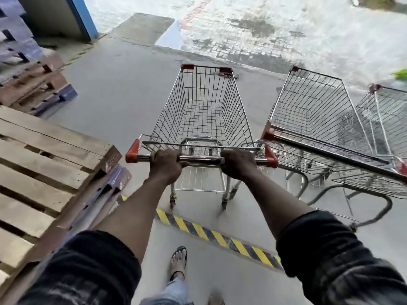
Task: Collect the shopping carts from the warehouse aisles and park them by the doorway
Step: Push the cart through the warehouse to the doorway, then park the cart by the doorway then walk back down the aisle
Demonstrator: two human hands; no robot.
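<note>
Floor (114,102): I am standing on grey concrete, with wet paving lying beyond it.
Pallets (44,155): a wooden stack is sitting at my left, just beside my forearm.
Cart (202,102): it is standing empty straight ahead of me, its rear wheels just past the stripe.
Parked carts (312,102): two more are standing empty to its right, the nearer one angled, its orange corner near my handle's end.
Stripe (220,236): yellow-and-black tape is running across the floor under my arms.
Handle (202,160): a steel bar wearing orange end caps.
Left grip (165,164): clamping the handle left of centre.
Right grip (239,165): clamping it right of centre.
Writing: printed marks on the pallet blocks are reading too blurred to make out.
</note>
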